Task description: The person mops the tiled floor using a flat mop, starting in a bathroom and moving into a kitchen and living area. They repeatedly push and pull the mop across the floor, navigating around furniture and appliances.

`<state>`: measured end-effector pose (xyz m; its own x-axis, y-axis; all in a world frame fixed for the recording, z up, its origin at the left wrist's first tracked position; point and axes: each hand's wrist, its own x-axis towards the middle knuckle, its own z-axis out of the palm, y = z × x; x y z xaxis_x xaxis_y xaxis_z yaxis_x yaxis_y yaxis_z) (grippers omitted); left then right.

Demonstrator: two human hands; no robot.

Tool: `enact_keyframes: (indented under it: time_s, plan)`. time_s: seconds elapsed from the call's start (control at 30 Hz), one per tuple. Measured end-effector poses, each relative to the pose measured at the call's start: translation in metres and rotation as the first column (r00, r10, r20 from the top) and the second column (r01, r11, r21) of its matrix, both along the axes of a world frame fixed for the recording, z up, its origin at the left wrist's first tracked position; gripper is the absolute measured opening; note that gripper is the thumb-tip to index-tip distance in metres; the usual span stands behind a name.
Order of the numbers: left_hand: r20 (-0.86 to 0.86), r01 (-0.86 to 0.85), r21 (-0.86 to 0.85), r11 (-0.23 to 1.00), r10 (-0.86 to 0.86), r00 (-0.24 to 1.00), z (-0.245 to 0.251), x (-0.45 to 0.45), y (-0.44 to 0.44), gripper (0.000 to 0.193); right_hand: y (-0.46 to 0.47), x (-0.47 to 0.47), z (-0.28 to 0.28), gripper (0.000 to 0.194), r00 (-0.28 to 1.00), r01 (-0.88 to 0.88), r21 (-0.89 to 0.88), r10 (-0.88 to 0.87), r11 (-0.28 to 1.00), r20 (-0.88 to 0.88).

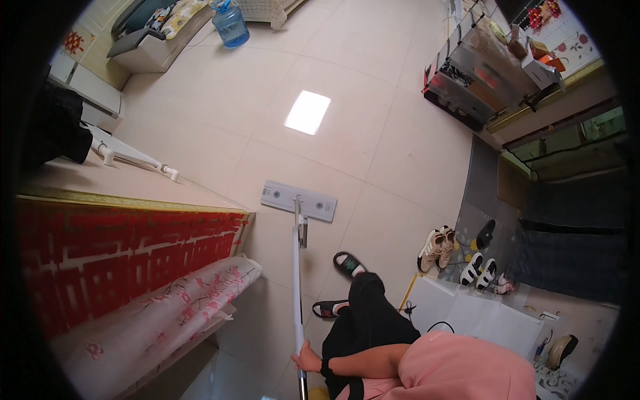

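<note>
My right hand [307,358] is closed around the pole [297,280] of a flat floor mop, which is white with a bare metal stretch below my hand in the picture. A black band circles that wrist. Flat on the pale tiles, the mop's grey rectangular head [299,201] lies ahead of my feet, joined to the pole by a hinged metal joint. Any pad beneath the head is hidden. My left hand is out of view. My feet wear black open-toed slippers [326,309], one ahead of the other, right of the pole.
Left stands furniture with red patterned panels [135,250] and a pink-flowered plastic cover [185,295]. White pipe fittings [107,152] stick out behind it. A blue water jug [230,26] stands near the sofa [150,47]. Right are sneakers [436,248], sandals [478,272] and a loaded rack [465,80].
</note>
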<state>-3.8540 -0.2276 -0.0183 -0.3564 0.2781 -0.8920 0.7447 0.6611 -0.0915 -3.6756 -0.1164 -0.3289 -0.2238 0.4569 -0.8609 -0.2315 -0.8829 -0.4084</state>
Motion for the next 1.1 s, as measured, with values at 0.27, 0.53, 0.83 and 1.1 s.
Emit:
enact_keyframes:
  time_s: [0.27, 0.53, 0.83, 1.1]
  plan:
    - [0.279, -0.191, 0.102, 0.976, 0.156, 0.948, -0.115, 0.083, 0.100, 0.051, 0.196, 0.110, -0.124, 0.057, 0.811, -0.153, 0.216, -0.002, 0.964, 0.585]
    - [0.465, -0.164, 0.384, 0.909, -0.037, 0.885, -0.131, 0.216, 0.222, 0.039, 0.339, 0.258, -0.133, 0.044, 0.846, -0.008, 0.157, -0.077, 0.988, 0.527]
    - [0.231, 0.047, 0.376, 0.925, -0.143, 0.962, -0.064, 0.018, 0.109, 0.037, 0.178, 0.042, -0.108, 0.048, 0.887, 0.090, 0.171, -0.157, 0.981, 0.434]
    - [0.107, 0.239, 0.053, 0.970, -0.243, 0.964, 0.033, -0.255, -0.083, 0.034, -0.055, -0.225, -0.002, 0.044, 0.973, 0.055, -0.140, -0.021, 0.989, 0.231]
